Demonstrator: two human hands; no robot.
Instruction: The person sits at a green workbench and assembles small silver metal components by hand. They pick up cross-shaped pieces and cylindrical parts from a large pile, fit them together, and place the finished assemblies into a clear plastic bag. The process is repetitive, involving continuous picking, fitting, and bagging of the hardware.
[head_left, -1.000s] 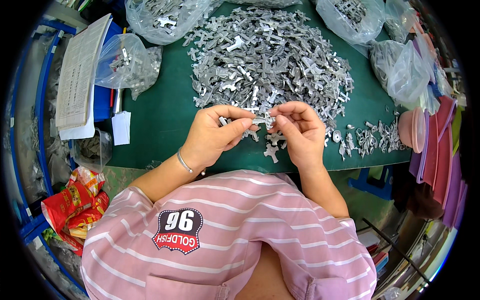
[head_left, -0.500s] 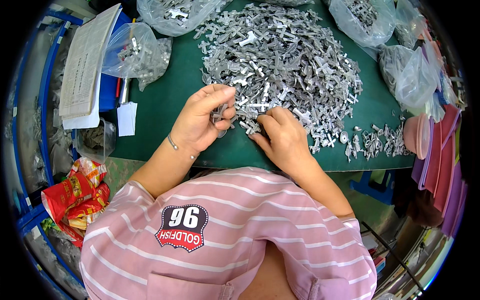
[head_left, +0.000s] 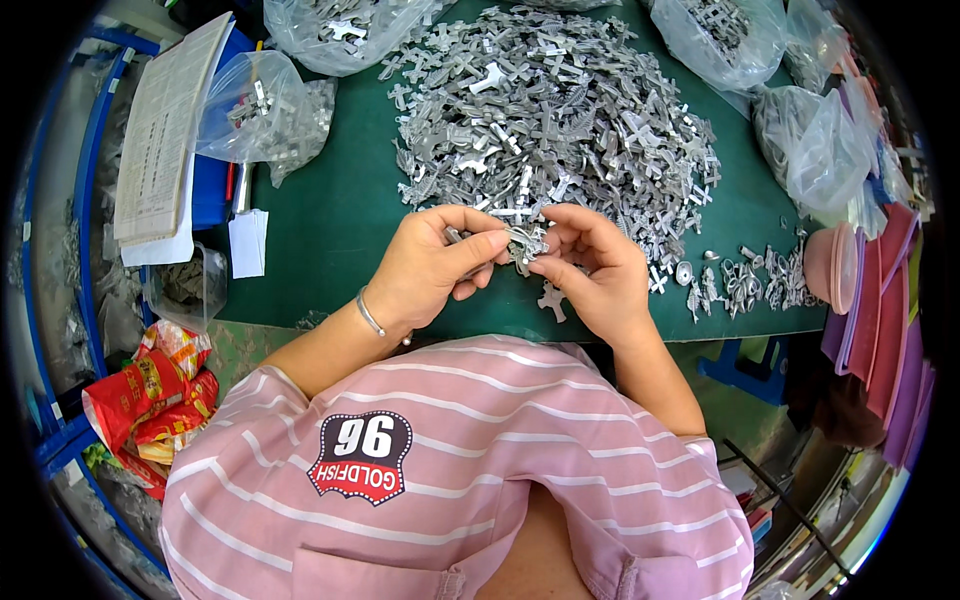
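Metal piece point(head_left: 522, 243) pinched between both hands

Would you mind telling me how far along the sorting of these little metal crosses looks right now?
Looks done: a small row of separated pieces lies right of the hands, and several clear bags hold pieces. In hand: the left hand and right hand pinch a small metal piece between them. Left: the big heap of metal crosses on the green mat, so most seems to remain.
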